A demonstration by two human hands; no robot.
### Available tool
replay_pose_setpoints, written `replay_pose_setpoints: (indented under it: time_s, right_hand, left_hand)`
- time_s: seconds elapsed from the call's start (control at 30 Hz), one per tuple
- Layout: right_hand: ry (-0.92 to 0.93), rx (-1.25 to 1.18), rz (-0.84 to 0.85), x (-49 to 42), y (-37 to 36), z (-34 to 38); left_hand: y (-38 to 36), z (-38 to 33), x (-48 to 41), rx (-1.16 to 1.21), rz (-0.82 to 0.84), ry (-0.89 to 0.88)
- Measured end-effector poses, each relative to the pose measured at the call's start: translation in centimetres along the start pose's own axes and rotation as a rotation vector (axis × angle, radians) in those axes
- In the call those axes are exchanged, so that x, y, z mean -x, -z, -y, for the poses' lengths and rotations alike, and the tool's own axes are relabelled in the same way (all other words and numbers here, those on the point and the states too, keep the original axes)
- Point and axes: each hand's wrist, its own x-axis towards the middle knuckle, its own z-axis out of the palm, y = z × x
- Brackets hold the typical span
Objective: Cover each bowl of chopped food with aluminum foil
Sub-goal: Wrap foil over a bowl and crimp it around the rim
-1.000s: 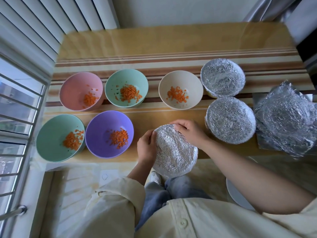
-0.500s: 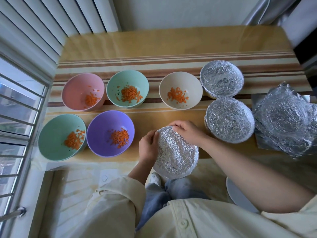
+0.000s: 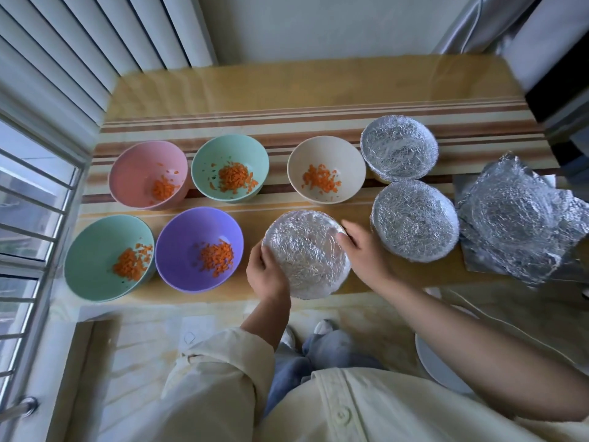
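Observation:
A foil-covered bowl (image 3: 306,253) sits at the table's near edge, tilted toward me. My left hand (image 3: 266,272) grips its left rim with curled fingers. My right hand (image 3: 363,250) presses the foil at its right rim. Two more foil-covered bowls (image 3: 399,152) (image 3: 414,220) stand to the right. Open bowls holding chopped carrot: a pink bowl (image 3: 140,167), a green bowl (image 3: 230,154), a beige bowl (image 3: 325,154), a purple bowl (image 3: 191,231) and a second green bowl (image 3: 95,250).
A crumpled stack of foil sheets (image 3: 522,218) lies at the table's right end. The striped table (image 3: 287,90) is bare along its far half. A window with bars is on the left. A white plate (image 3: 436,368) sits low by my right arm.
The foil-covered bowl has shifted up from over the edge onto the table. My right hand slid from its top rim to its right side.

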Motion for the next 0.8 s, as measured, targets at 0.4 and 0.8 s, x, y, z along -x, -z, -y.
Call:
replay_pose_setpoints:
  time_s: [0.4, 0.8]
  right_hand:
    - [-0.049, 0.019, -0.088, 0.6, -0.8, -0.5]
    - [-0.035, 0.039, -0.196, 1.1, -1.5, -0.7]
  left_hand:
    - [1.5, 0.0, 3.8, 0.032, -0.035, 0.326]
    - [0.7, 0.7, 0.3, 0.132, 0.075, 0.115]
